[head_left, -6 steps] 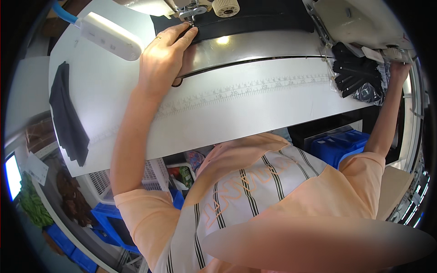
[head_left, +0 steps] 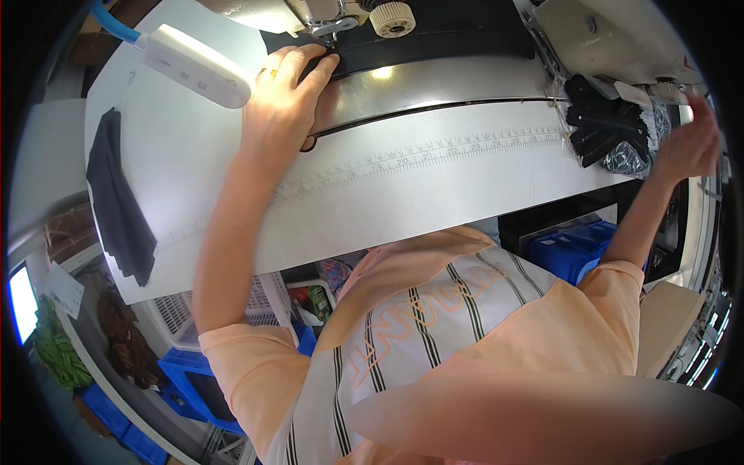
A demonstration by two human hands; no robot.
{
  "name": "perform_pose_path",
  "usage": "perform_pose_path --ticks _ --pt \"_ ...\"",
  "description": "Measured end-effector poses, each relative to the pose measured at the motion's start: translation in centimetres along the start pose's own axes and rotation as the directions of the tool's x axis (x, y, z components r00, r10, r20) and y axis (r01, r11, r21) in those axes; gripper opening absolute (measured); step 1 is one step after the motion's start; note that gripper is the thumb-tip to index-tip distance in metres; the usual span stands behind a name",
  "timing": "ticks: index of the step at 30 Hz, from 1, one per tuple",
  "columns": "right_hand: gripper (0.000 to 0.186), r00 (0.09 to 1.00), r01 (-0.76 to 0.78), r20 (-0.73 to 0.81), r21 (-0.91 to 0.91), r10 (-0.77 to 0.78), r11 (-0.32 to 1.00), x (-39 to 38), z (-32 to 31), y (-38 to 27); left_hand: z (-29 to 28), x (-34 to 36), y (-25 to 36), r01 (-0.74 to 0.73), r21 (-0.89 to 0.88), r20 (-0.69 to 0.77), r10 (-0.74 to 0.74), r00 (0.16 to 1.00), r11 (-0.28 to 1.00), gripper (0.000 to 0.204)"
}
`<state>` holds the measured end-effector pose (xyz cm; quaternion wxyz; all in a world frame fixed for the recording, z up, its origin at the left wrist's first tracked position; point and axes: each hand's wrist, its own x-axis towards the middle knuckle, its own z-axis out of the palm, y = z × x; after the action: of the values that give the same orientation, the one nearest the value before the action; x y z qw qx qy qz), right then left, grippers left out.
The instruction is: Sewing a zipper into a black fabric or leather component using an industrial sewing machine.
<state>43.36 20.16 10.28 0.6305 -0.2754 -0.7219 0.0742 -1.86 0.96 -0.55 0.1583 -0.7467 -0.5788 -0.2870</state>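
Observation:
My left hand (head_left: pixel 283 97) rests at the sewing machine, its bent fingers and thumb gripping black fabric (head_left: pixel 434 31) right beside the presser foot (head_left: pixel 332 43). A stitched line runs across that fabric. Under the heel of this hand, a small dark loop (head_left: pixel 308 144), perhaps a scissors handle, pokes out by the metal bed plate (head_left: pixel 434 81). My right hand (head_left: pixel 690 143) is in the air near the machine's right end, beside a bundle of black zippers (head_left: pixel 604 116). Motion smears its fingers, so I cannot see whether it holds anything.
A white lamp (head_left: pixel 198 66) on a blue neck hangs left of the needle. Folded dark fabric pieces (head_left: pixel 116 198) lie at the white table's (head_left: pixel 434 167) left edge. Below are a white basket (head_left: pixel 174 318) and a blue bin (head_left: pixel 573 248). A ruler scale crosses the table.
My right hand has come away from the machine's right end, moving slightly right and toward me. My left hand stays on the black fabric by the presser foot.

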Motion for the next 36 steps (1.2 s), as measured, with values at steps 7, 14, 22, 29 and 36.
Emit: perform_pose_path --ticks 7,14,22,29,36 --pt "0.028 0.647 0.177 0.726 0.154 -0.233 0.972 -10.7 23.6 -8.3 -0.4 0.4 -0.1 -0.043 -0.019 0.008 0.043 0.999 0.999 0.034" --pt "0.031 0.618 0.357 0.723 0.094 -0.31 0.929 -11.3 26.2 -7.6 -0.3 0.1 -1.7 -0.12 -0.016 0.023 0.121 0.992 0.993 0.032" --pt "0.035 0.6 0.374 0.709 0.162 -0.371 0.913 -10.8 26.2 -7.3 0.1 0.5 -2.2 -0.174 -0.054 0.026 0.176 0.984 0.983 0.03" --pt "0.032 0.567 0.36 0.72 0.219 -0.399 0.907 -10.3 26.2 -7.6 0.2 0.5 -1.9 -0.153 -0.093 0.028 0.157 0.987 0.984 0.035" --pt "0.03 0.533 0.393 0.761 0.166 -0.371 0.905 -10.4 26.0 -7.6 0.1 0.1 -1.2 -0.083 -0.122 0.056 0.091 0.994 0.989 0.039"
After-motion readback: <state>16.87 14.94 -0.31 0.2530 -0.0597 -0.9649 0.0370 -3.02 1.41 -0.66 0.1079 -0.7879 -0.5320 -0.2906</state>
